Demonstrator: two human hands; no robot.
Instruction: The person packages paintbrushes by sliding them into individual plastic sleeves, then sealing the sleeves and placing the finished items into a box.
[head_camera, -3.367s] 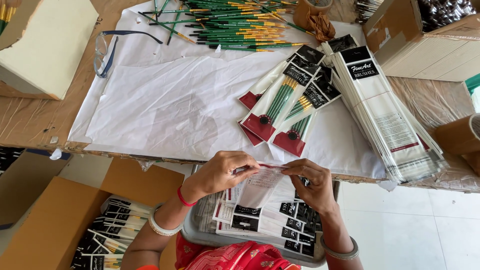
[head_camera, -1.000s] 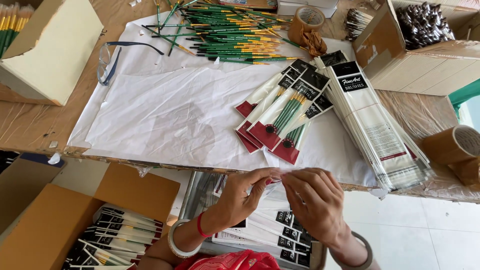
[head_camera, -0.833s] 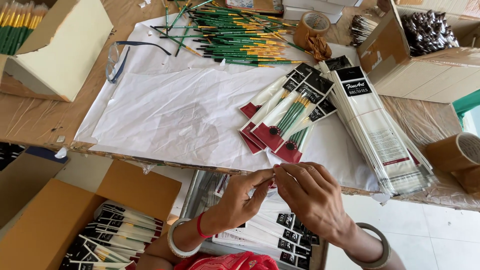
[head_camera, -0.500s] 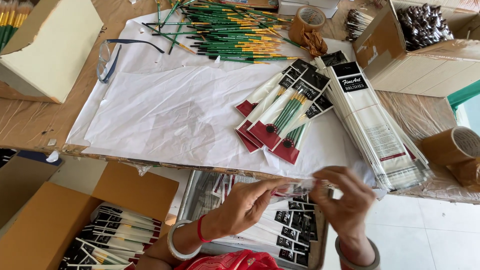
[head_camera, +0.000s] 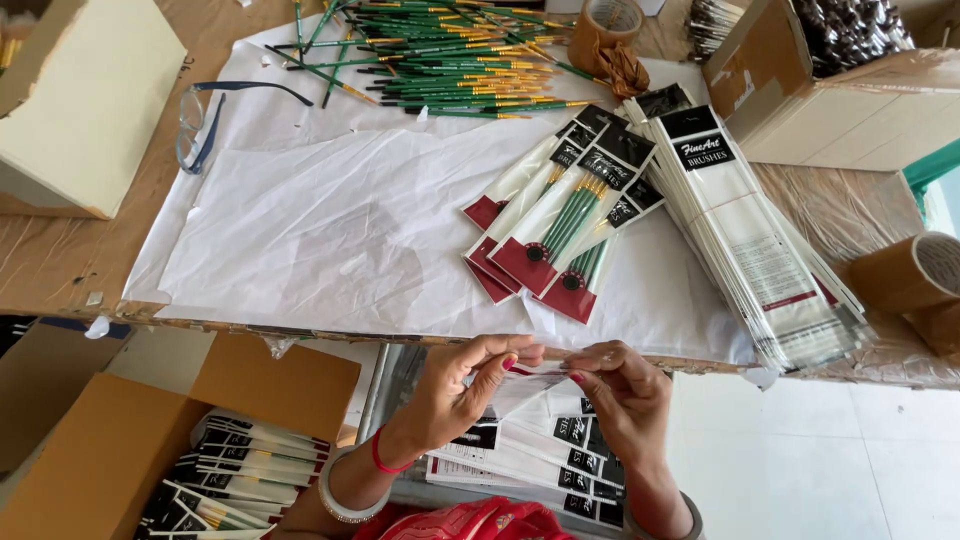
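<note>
Work table covered in white plastic sheet, green brushes piled far beyond the fingers. Left hand and right hand both pinch one clear sleeve between fingertips. Looks like opening it; next needs spreading its mouth.

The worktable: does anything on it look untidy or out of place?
Yes. The green-handled brushes lie in a loose, crisscrossed heap at the far edge, a few strayed apart. The blue-framed glasses rest on the crumpled white sheet. Both hands, left hand and right hand, pinch a clear sleeve.
</note>
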